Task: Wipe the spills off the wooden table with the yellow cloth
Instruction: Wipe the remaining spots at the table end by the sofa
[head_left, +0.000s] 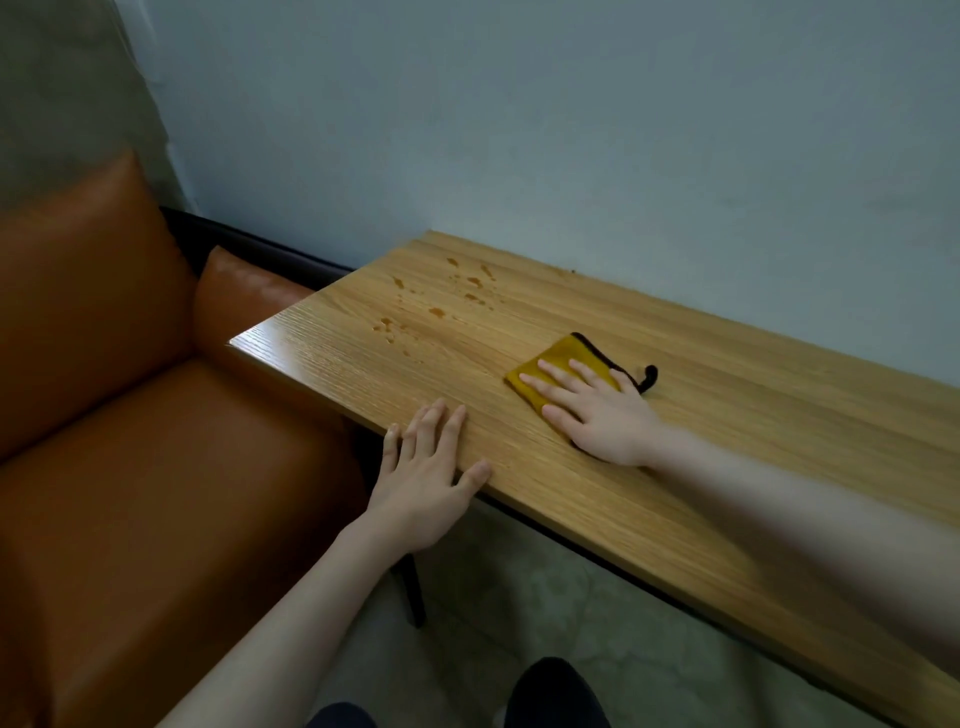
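A long wooden table (727, 395) runs along the wall. Brown spills (436, 304) dot its far left end in several drops and small puddles. A folded yellow cloth (558, 361) with a black edge and loop lies on the table right of the spills. My right hand (597, 415) lies flat on the cloth, fingers spread, pressing it down. My left hand (431, 478) rests on the near table edge, fingers spread on the top, holding nothing.
An orange leather sofa (130, 441) stands left of the table, its cushion touching the table's end. A pale blue wall (571, 130) backs the table. A black table leg (413, 592) and my shoe (558, 696) show below on the light floor.
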